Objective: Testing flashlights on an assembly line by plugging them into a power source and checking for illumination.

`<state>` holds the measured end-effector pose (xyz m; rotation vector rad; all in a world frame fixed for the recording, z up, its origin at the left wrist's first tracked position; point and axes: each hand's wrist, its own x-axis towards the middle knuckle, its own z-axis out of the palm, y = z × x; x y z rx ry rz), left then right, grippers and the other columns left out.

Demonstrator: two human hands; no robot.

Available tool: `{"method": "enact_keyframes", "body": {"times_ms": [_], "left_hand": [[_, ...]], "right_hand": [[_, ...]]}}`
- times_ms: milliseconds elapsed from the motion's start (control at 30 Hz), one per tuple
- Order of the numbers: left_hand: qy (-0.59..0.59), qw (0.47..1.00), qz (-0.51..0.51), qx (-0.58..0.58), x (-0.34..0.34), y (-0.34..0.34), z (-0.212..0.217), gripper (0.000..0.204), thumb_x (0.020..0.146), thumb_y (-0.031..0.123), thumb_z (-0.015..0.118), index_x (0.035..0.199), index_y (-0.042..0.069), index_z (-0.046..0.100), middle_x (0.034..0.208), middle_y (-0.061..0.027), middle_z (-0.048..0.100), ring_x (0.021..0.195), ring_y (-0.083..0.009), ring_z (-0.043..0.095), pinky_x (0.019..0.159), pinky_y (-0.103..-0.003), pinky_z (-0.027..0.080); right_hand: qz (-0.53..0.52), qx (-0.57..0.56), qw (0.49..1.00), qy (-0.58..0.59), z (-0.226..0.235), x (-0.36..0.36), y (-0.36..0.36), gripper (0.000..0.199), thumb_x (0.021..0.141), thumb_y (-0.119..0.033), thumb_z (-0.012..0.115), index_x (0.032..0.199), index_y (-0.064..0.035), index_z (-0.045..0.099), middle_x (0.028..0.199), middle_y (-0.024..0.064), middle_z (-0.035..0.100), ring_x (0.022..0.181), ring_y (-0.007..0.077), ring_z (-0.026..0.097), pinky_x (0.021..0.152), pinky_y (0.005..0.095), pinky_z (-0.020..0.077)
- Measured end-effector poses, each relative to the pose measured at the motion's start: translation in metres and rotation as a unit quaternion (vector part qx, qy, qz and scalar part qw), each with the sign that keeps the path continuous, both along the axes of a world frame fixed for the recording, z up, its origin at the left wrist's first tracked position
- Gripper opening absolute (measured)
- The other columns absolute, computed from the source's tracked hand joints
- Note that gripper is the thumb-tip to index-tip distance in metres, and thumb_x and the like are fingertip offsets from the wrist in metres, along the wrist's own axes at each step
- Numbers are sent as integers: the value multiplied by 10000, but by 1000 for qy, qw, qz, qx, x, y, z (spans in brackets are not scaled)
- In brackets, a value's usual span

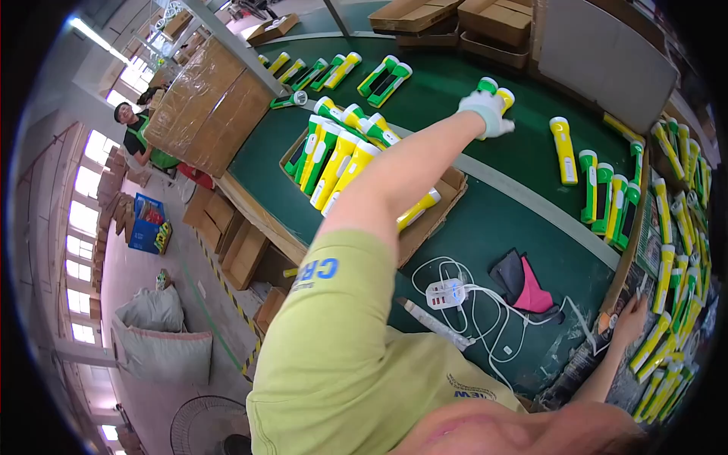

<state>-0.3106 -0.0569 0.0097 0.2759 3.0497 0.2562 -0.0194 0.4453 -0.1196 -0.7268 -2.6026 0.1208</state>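
My left hand [485,111], in a white glove, reaches far out over the green conveyor belt [500,227] and closes on two flashlights [497,91], one green-headed and one yellow-headed. More yellow and green flashlights [599,189] lie loose on the belt to the right. My bare right hand [629,318] rests with fingers apart on the rim of a cardboard box [618,280] at the lower right, which holds several flashlights [671,296]; nothing is in this hand.
An open carton [447,193] of upright flashlights sits under my left arm. A white power strip [446,293] with cables and a black and pink cloth [523,284] lie on the belt. A wrapped carton stack [205,106] and another person [140,125] are at the left.
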Motion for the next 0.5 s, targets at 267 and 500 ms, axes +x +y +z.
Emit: {"method": "enact_keyframes", "body": {"times_ms": [267,500], "left_hand": [[-52,970,236,18,-21,47,-56,942,766,622,656,1506,236,220,1470,-166,275,1318,-348,367,1012,-476,400],[-104,988,109,-28,-39,21,-63,844,777,448,707,1460,168,297,1276,-139,584,1156,-295,588,990,-398,460]], "right_hand": [[30,-85,994,61,-11,11,13,378,956,-336,555,1215,-65,605,1001,172,687,850,301,679,721,375,511],[-4,-51,998,47,-9,2,5,350,917,-327,596,1157,-76,639,955,179,696,871,321,680,745,404,521]]}}
